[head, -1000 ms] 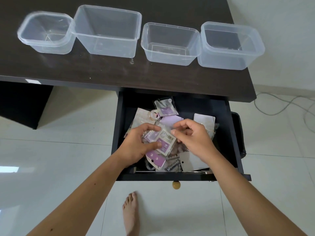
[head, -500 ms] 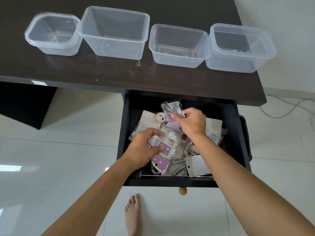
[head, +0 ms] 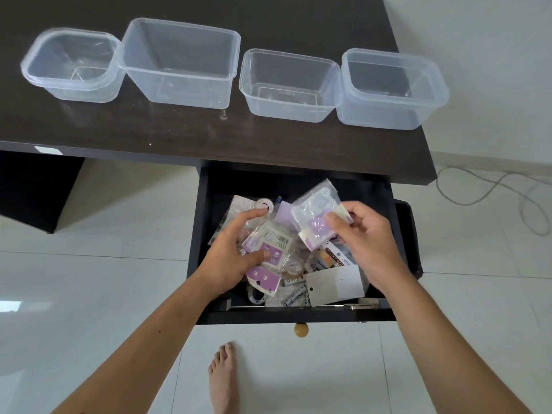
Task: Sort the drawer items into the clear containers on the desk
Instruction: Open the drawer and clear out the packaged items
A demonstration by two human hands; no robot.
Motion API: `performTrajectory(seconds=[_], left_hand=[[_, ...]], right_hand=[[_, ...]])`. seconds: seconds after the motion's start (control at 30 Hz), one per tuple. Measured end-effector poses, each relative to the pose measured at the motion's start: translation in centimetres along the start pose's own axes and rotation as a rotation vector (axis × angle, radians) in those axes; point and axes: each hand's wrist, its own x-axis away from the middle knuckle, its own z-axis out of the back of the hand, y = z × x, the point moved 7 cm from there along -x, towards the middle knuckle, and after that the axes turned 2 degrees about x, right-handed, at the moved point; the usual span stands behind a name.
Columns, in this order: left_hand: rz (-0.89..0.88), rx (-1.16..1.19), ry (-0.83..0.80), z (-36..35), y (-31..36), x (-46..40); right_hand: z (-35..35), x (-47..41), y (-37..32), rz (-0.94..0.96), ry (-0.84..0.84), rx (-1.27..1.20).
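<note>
- Where the white tiled floor (head: 89, 279) spreads to the left and near side, open room is left around the dark desk (head: 185, 135), whose right edge is met by a pale wall with a loose cable (head: 490, 186) lying below it.
- Along the desk's far half four clear containers (head: 286, 85) are lined up in a row, rims touching or nearly so; a bare strip of desktop is left in front of them.
- Under the desk's front edge the drawer (head: 298, 316) is pulled out, a round knob (head: 300, 330) being seen on its front.
- A heap of packets (head: 325, 264) is held within the drawer walls.
- A purple-and-white packet (head: 270, 252) is gripped by the left hand (head: 231, 255), fingers curled round it.
- A clear purple-tinted packet (head: 316, 222), possibly two together, is pinched by the right hand (head: 364, 237) above the heap.
</note>
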Motion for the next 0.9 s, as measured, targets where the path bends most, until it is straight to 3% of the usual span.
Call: performTrajectory(seconds=[0.17, 0.33, 0.5, 0.6, 0.73, 0.9], left_hand=[[-0.073, 0.011, -0.032, -0.2, 1.0, 0.3], [0.018, 0.082, -0.082, -0.8, 0.5, 0.8], [0.025, 0.013, -0.029, -0.3, -0.4, 0.4], [-0.002, 0.043, 0.002, 0.2, -0.5, 0.2], [-0.095, 0.036, -0.009, 0.0, 0.6, 0.3], [-0.123, 0.008, -0.003, -0.1, 0.9, 0.3]], right_hand=[[-2.1, 0.1, 0.6, 0.057, -0.146, 0.224], [-3.9, -0.7, 0.3, 0.096, -0.172, 0.345], [-5.0, -0.6, 0.0, 0.112, -0.215, 0.377], [-2.4, -0.8, -0.2, 0.117, -0.127, 0.273], [1.7, -1.7, 1.1, 0.137, 0.038, 0.570], [0.9, -2.2, 4.5, 0.035, -0.121, 0.766]])
